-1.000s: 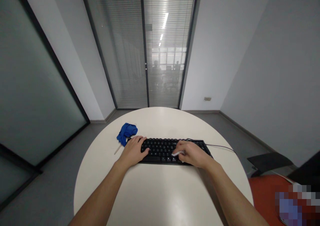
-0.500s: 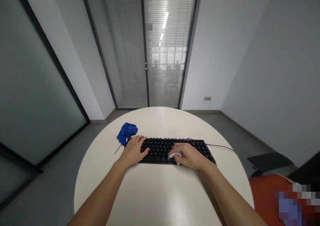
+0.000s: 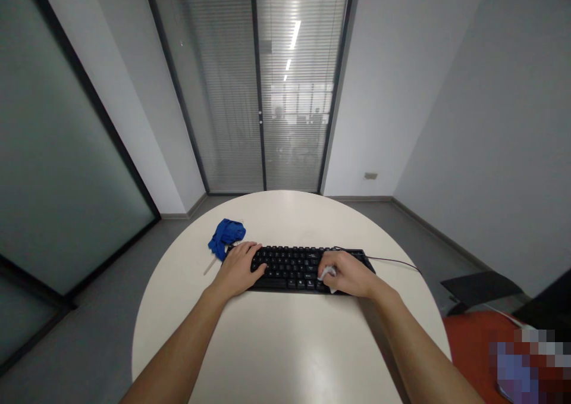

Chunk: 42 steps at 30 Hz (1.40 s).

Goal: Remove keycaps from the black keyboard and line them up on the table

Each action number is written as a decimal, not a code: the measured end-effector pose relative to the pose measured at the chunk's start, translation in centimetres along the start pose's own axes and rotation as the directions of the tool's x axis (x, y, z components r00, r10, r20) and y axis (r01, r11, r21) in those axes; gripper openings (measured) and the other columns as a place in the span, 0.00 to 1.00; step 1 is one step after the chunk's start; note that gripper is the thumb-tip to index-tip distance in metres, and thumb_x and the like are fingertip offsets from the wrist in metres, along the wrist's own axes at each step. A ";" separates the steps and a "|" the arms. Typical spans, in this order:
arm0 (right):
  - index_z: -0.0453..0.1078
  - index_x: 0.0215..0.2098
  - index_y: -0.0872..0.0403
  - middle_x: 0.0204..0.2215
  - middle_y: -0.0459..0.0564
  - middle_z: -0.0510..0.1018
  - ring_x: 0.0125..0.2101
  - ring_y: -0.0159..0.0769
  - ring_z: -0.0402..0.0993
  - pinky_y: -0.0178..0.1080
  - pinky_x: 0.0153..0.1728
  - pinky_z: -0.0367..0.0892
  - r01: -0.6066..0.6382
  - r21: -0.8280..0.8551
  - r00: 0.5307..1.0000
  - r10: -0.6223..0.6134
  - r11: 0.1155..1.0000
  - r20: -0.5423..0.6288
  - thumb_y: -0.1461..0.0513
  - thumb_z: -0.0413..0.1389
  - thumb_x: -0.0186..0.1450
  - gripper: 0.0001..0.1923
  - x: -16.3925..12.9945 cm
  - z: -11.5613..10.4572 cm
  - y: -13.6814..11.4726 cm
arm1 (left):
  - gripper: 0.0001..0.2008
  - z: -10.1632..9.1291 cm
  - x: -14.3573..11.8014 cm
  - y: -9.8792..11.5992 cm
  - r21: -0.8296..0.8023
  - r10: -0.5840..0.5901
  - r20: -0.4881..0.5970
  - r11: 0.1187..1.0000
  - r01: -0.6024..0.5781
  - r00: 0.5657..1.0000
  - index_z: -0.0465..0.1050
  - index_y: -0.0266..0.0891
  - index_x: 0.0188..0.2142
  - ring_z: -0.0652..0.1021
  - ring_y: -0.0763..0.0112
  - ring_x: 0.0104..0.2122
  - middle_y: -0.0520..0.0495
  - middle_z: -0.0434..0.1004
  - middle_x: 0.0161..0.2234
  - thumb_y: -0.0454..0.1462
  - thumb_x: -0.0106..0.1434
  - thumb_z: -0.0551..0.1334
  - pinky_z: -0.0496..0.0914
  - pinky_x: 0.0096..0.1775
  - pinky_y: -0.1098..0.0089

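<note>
A black keyboard [image 3: 285, 268] lies across the pale round table. My left hand [image 3: 239, 267] rests over its left end, fingers stretched out and thumb apart on the keys. Closed around a crumpled white tissue [image 3: 328, 271], my right hand [image 3: 350, 275] presses down at the keyboard's right part, hiding some of the keys there. Part of the tissue is hidden under the fingers.
A bunched blue cloth [image 3: 227, 236] lies beyond my left hand, with a thin pale stick [image 3: 209, 267] beside it. The keyboard's cable [image 3: 395, 261] runs off the right edge of the table [image 3: 285, 344]. A red chair [image 3: 468, 338] stands at the right.
My right hand has slid to the right along the keyboard with the tissue in it. The left hand has stayed in place.
</note>
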State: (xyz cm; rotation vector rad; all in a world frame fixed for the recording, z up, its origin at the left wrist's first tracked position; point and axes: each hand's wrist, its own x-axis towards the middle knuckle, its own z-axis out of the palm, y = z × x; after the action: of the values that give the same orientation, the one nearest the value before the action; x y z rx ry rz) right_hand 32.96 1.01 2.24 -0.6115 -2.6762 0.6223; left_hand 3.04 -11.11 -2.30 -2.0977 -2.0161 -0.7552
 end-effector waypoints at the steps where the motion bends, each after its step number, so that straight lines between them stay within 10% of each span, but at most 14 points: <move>1: 0.77 0.30 0.53 0.29 0.47 0.79 0.32 0.35 0.74 0.34 0.37 0.65 0.000 0.011 1.000 0.000 1.000 -0.022 0.71 0.55 0.53 0.11 0.0 0.1 0.0 | 0.22 0.0 0.0 0.0 0.000 0.000 0.000 1.000 0.000 1.000 0.67 0.41 0.56 0.70 0.55 0.55 0.42 0.71 0.54 0.43 0.63 0.60 0.63 0.58 0.53; 7: 0.76 0.41 0.51 0.38 0.47 0.79 0.38 0.36 0.75 0.35 0.41 0.65 0.012 0.072 0.995 -0.005 0.997 -0.102 0.69 0.54 0.59 0.15 0.5 1.1 -0.6 | 0.22 0.0 0.1 0.4 0.012 -0.009 0.007 1.000 0.009 1.000 0.67 0.41 0.56 0.70 0.55 0.55 0.42 0.71 0.54 0.44 0.63 0.60 0.63 0.58 0.54; 42: 0.79 0.36 0.52 0.34 0.51 0.82 0.36 0.42 0.77 0.37 0.37 0.66 -0.192 -0.112 0.981 0.194 0.975 0.014 0.53 0.64 0.57 0.13 -0.3 -0.9 1.2 | 0.22 -0.1 -0.1 0.2 -0.006 -0.008 0.003 1.000 0.008 1.000 0.67 0.42 0.56 0.69 0.55 0.55 0.42 0.71 0.54 0.43 0.63 0.60 0.63 0.58 0.53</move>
State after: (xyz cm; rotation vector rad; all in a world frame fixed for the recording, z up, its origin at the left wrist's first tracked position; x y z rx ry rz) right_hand 33.93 2.17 2.35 -0.9085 -2.7084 0.5373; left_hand 3.20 -11.24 -2.20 -2.0961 -2.0276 -0.7617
